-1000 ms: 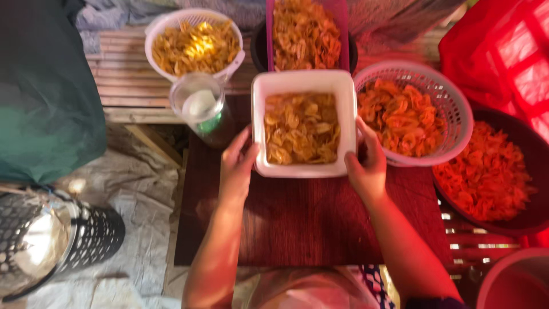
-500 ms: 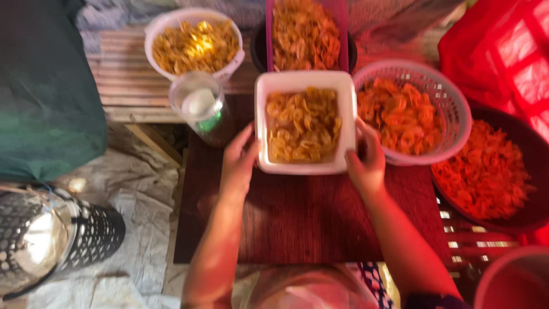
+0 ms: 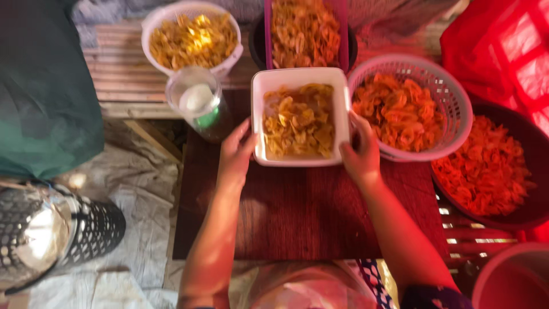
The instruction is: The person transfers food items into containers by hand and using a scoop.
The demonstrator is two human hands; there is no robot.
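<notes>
Both hands' grip (image 3: 235, 154) (image 3: 360, 155) holds white square dish (image 3: 300, 77) of chips.

My one head camera looks steeply down, close above my hands (image 3: 297, 154) gripping the white dish (image 3: 300, 77).

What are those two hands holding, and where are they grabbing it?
A white square tub of yellow chips. The left hand grips its left side near the front corner, and the right hand grips its right side.

Two baskets (image 3: 191, 34) (image 3: 452, 97) – one tray (image 3: 300, 77) – one jar (image 3: 197, 100).
</notes>
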